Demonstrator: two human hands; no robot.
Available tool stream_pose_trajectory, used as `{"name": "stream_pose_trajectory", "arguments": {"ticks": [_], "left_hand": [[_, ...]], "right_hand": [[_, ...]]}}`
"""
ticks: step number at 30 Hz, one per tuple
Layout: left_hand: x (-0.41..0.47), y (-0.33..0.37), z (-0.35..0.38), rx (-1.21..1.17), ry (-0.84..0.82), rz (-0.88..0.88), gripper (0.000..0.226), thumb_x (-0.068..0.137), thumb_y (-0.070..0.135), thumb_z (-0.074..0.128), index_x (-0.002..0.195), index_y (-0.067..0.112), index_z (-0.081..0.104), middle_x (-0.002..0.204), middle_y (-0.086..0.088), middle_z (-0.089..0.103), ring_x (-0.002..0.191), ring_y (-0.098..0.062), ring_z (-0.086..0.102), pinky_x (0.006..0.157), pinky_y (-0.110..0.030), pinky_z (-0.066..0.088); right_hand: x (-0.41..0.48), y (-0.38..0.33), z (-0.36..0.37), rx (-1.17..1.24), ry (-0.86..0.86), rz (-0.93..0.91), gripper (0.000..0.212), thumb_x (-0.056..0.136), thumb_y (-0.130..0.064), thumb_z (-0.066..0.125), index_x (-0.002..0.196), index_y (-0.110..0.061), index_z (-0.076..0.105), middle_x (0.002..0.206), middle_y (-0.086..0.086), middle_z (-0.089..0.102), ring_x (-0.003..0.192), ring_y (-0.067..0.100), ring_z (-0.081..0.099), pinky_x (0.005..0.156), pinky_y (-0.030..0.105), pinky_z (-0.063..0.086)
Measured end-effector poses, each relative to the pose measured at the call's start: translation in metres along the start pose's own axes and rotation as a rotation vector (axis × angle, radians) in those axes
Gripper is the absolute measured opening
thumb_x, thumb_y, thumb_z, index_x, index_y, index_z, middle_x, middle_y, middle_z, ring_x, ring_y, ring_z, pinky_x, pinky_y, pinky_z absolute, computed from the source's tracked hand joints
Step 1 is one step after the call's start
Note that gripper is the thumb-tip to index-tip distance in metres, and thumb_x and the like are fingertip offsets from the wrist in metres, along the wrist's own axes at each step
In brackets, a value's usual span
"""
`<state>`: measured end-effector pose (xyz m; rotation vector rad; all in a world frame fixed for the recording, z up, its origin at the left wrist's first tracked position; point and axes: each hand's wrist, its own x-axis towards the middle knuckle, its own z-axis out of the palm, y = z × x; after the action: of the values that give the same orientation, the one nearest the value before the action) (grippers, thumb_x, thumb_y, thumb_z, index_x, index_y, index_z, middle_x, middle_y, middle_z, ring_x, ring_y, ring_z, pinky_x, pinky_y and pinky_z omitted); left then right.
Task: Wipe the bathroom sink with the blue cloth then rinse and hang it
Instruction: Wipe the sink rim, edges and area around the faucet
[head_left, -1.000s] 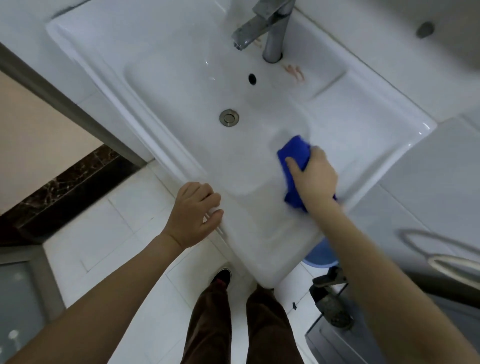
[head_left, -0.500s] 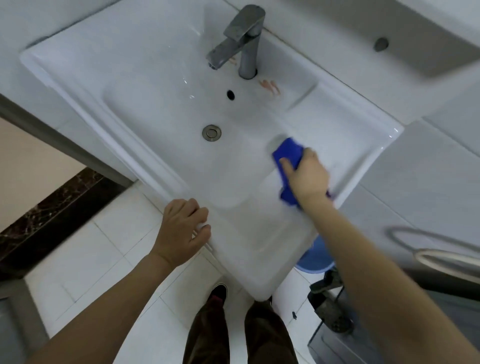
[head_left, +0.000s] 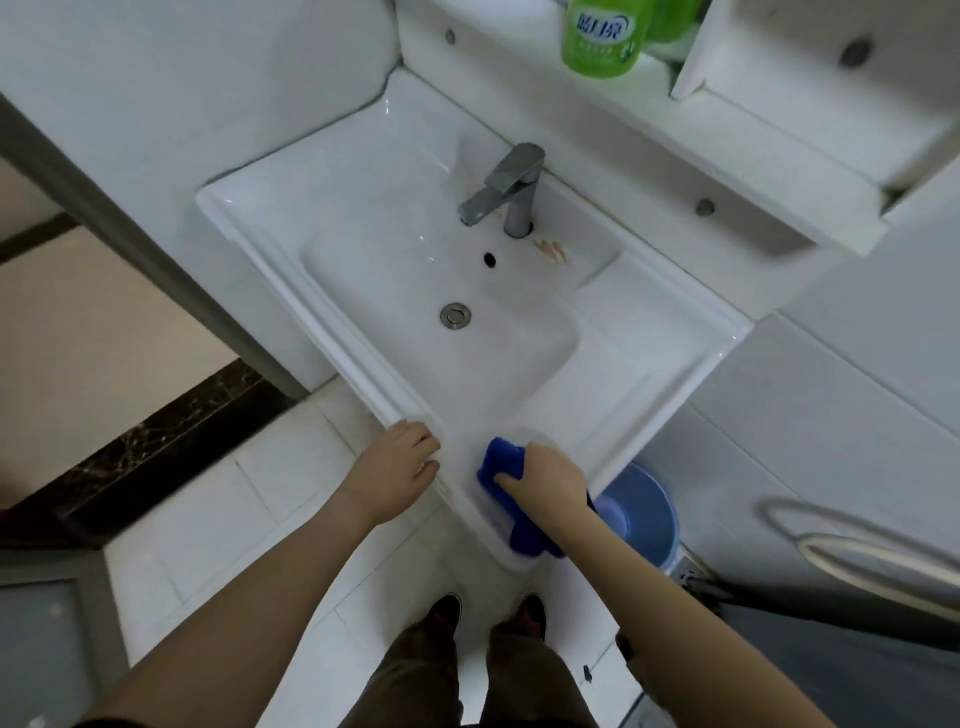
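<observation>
Head view: a white sink (head_left: 644, 332) is seen from above, set at an angle, with a steel tap (head_left: 506, 193) at its back and a round drain (head_left: 455, 315) in the basin. Below the tap base an overflow hole (head_left: 489, 259) is seen, and just beside it, to the right, a reddish stain (head_left: 554, 250) is marked on the ceramic. The blue cloth (head_left: 497, 460) is pressed flat on the near corner of the sink's rim, close to the front edge, and part of it is draped over that edge under the wrist. It is gripped by the right hand (head_left: 545, 480), whose fingers are curled down over the top of the cloth. The left hand (head_left: 397, 470) is laid on the front rim just beside the right one, fingers loosely bent and nothing held in it; its fingertips are touching the rim. A green bottle (head_left: 602, 36) is stood on the shelf above the sink, cut off by the top of the frame. Under the sink's right corner a blue bucket (head_left: 641, 519) is partly hidden. Two shoes (head_left: 447, 613) and brown trouser legs are seen on the white tiled floor (head_left: 218, 499) below the hands. At the far right a curved pale object is blurred and cannot be told.
</observation>
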<state>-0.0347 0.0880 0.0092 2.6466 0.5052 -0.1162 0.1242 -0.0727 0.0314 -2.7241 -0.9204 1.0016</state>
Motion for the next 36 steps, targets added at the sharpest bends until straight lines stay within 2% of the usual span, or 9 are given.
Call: {"name": "stream_pose_trajectory", "arguments": {"ticks": [3,6,8,11,14,22,25,31,36], "left_hand": [[-0.005,0.008,-0.003,-0.023,-0.051,-0.080,0.059,0.090,0.043,0.027,0.116,0.006,0.065,0.118,-0.009,0.062,0.113,-0.027,0.056,0.103,-0.035,0.044],[-0.009,0.029,-0.023,-0.119,-0.088,-0.174,0.056,0.093,0.044,0.027,0.113,0.010,0.065,0.111,-0.007,0.062,0.107,-0.025,0.058,0.095,-0.038,0.048],[-0.019,0.047,-0.039,-0.207,0.023,-0.246,0.046,0.095,0.040,0.033,0.116,0.013,0.064,0.108,-0.004,0.062,0.103,-0.020,0.057,0.092,-0.035,0.047],[-0.061,0.074,-0.056,-0.389,0.285,-0.330,0.024,0.100,0.031,0.043,0.112,0.024,0.063,0.104,0.010,0.060,0.098,-0.003,0.055,0.087,-0.013,0.041],[-0.121,0.092,-0.046,-0.484,0.442,-0.430,0.018,0.100,0.021,0.049,0.106,0.034,0.061,0.101,0.022,0.057,0.101,0.004,0.055,0.085,-0.004,0.035],[-0.295,0.115,0.043,-0.695,0.465,-1.005,0.020,0.099,0.026,0.052,0.099,0.046,0.056,0.112,0.013,0.062,0.102,0.002,0.059,0.096,-0.026,0.045],[-0.341,0.114,0.047,-0.731,0.603,-1.171,0.015,0.099,0.023,0.053,0.103,0.033,0.063,0.112,0.010,0.064,0.103,-0.002,0.059,0.088,-0.023,0.042],[-0.410,0.068,0.031,-0.711,0.794,-1.303,0.015,0.099,0.020,0.052,0.103,0.024,0.066,0.105,0.009,0.066,0.097,-0.002,0.059,0.081,-0.017,0.041],[-0.449,-0.012,0.021,-0.767,0.681,-1.295,0.016,0.100,0.022,0.052,0.106,0.022,0.067,0.108,0.000,0.069,0.098,-0.018,0.063,0.083,-0.030,0.043]], "right_hand": [[-0.011,0.013,-0.001,0.013,-0.082,-0.002,0.031,0.085,-0.044,0.060,0.087,-0.015,0.050,0.079,0.000,0.056,0.073,0.020,0.054,0.062,0.029,0.042],[-0.025,0.024,-0.012,0.367,-0.060,0.023,0.042,0.080,-0.050,0.069,0.074,-0.014,0.047,0.065,-0.001,0.051,0.061,0.016,0.050,0.054,0.027,0.038],[-0.038,0.027,-0.024,0.634,0.047,0.019,0.042,0.081,-0.047,0.071,0.070,-0.014,0.046,0.061,0.001,0.050,0.054,0.014,0.047,0.052,0.027,0.039],[-0.066,0.028,-0.045,0.853,0.181,-0.050,0.039,0.085,-0.043,0.069,0.077,-0.010,0.050,0.065,0.007,0.052,0.056,0.017,0.048,0.053,0.029,0.042],[-0.091,0.030,-0.056,0.997,0.154,-0.114,0.033,0.089,-0.035,0.067,0.079,-0.009,0.049,0.065,0.007,0.050,0.053,0.015,0.046,0.046,0.022,0.040],[-0.126,0.000,-0.004,0.861,-0.211,-0.090,0.033,0.092,-0.041,0.061,0.078,-0.012,0.053,0.063,0.005,0.052,0.057,0.018,0.050,0.055,0.030,0.043],[-0.133,-0.040,0.020,0.778,-0.280,-0.173,0.035,0.090,-0.043,0.063,0.081,-0.011,0.055,0.067,0.007,0.054,0.059,0.020,0.052,0.053,0.029,0.043],[-0.143,-0.136,0.061,0.746,-0.276,-0.252,0.041,0.087,-0.045,0.066,0.090,-0.005,0.060,0.071,0.005,0.059,0.063,0.020,0.057,0.054,0.030,0.045],[-0.149,-0.193,0.110,0.787,-0.242,-0.135,0.029,0.089,-0.038,0.067,0.083,-0.011,0.057,0.067,0.004,0.056,0.057,0.017,0.052,0.050,0.027,0.044]]}}
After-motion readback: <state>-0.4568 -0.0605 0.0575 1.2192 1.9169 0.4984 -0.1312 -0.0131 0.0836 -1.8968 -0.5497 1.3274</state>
